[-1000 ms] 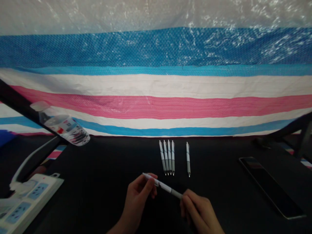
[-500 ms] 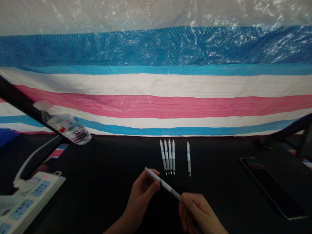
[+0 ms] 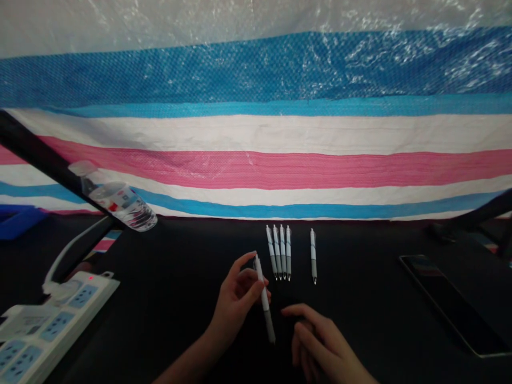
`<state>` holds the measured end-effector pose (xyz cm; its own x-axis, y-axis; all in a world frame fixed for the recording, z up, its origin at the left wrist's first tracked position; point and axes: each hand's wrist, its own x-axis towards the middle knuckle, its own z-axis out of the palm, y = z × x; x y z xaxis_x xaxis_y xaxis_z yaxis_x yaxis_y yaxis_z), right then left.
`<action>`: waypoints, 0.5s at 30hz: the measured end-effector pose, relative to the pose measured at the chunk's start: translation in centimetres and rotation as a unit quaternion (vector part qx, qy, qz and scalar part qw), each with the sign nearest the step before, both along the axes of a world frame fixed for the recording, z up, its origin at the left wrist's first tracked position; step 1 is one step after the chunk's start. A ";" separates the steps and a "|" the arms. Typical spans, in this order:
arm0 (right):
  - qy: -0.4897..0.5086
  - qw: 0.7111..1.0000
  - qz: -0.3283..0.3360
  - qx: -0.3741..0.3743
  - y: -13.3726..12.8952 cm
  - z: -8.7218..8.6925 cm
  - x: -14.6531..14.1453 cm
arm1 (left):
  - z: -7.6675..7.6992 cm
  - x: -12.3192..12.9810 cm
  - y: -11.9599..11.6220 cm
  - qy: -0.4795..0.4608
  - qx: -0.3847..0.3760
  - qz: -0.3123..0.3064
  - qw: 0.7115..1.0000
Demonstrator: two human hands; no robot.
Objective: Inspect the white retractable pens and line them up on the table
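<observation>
white retractable pen (image 3: 263, 290) pinched in the left hand (image 3: 236, 304), tip angled down; right hand (image 3: 320, 341) empty and loosely curled, near four lined-up pens (image 3: 279, 252).

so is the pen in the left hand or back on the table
In the left hand: the pen sits between its fingers, and the right hand is apart from it.

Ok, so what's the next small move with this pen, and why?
I'd probably lay the pen from your left hand down beside the row of four pens. Its tip already points toward you, like theirs, and your right hand is empty.
</observation>
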<state>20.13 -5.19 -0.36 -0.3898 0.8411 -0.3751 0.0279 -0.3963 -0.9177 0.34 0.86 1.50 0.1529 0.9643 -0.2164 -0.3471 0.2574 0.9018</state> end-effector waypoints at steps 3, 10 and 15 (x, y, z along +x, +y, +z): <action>-0.005 1.000 0.003 0.007 -0.1 -0.1 0.0 | 0.0 0.1 0.1 0.003 -0.006 -0.009 1.000; -0.006 1.000 0.012 0.011 -0.1 -0.3 0.0 | -0.1 0.2 0.0 -0.002 0.001 -0.007 1.000; -0.012 1.000 0.009 0.023 0.0 -0.2 -0.1 | -0.1 0.2 0.1 0.001 -0.001 0.004 1.000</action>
